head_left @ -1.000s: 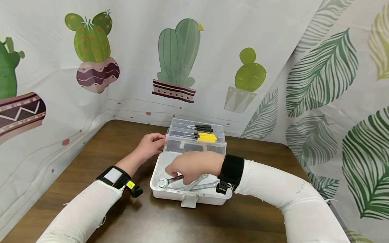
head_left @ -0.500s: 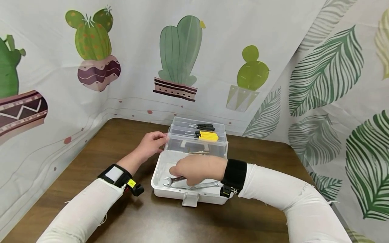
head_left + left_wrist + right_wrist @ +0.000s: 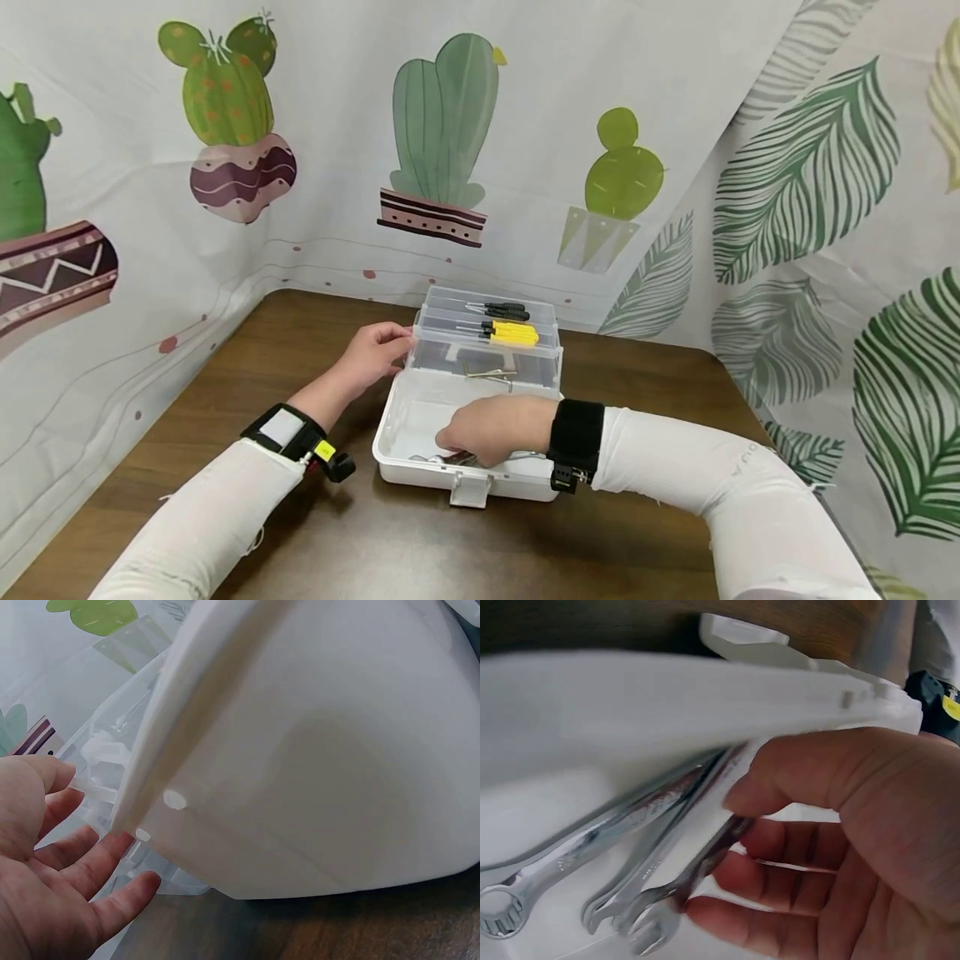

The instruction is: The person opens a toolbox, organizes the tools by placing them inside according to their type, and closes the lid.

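Observation:
A white toolbox (image 3: 412, 477) stands with its clear tiered trays (image 3: 438, 360) folded back. My left hand (image 3: 372, 357) pinches the left edge of the clear trays between thumb and forefinger, while the other fingers lie near the white corner in the left wrist view. My right hand (image 3: 506, 427) reaches inside the box by its front wall. Its thumb and fingers hold a combination wrench (image 3: 701, 866), its open-end head low over the white bottom. More silver wrenches (image 3: 604, 834) lie beside it along the wall, partly hidden by the hand in the head view.
Yellow-handled screwdrivers (image 3: 513, 333) and black-handled screwdrivers (image 3: 506, 312) lie in the upper trays. Thin L-shaped metal keys (image 3: 491, 374) rest in the lowest clear tray. A latch (image 3: 470, 490) sticks out in front over the brown table (image 3: 397, 550). A cactus-print cloth (image 3: 330, 150) hangs behind.
My right hand has moved a little to the right and down with the wrench, whose head now sits lower behind the front wall. The L-shaped keys came into view. My left hand keeps its place.

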Demonstrator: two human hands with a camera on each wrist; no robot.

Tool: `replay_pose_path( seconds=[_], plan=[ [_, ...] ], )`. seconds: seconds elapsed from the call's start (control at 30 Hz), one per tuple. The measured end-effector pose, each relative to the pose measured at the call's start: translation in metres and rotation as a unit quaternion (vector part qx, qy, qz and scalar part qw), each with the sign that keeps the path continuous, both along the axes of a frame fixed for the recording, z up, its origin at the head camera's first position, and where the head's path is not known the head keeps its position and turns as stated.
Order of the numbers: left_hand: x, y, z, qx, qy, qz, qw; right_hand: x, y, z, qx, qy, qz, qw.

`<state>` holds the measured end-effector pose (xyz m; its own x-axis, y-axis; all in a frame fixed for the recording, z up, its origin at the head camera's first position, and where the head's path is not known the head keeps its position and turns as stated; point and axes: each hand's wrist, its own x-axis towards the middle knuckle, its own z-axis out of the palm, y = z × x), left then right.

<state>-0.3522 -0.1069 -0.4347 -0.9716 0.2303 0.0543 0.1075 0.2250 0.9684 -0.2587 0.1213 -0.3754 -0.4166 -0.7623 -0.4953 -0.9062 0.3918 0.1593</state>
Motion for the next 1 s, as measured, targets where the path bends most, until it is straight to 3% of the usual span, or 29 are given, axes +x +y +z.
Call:
replay_pose_path(
  seconds=[0.27, 1.0],
  plan=[
    [-0.001, 0.001, 0.002, -0.001, -0.007, -0.003, 1.0000, 0.000, 0.003, -0.005, 0.031, 0.006, -0.017, 0.9994],
    [0.002, 0.000, 0.003, -0.003, -0.009, 0.002, 1.0000, 0.003, -0.001, -0.010, 0.026, -0.002, -0.054, 0.9982]
  ],
)
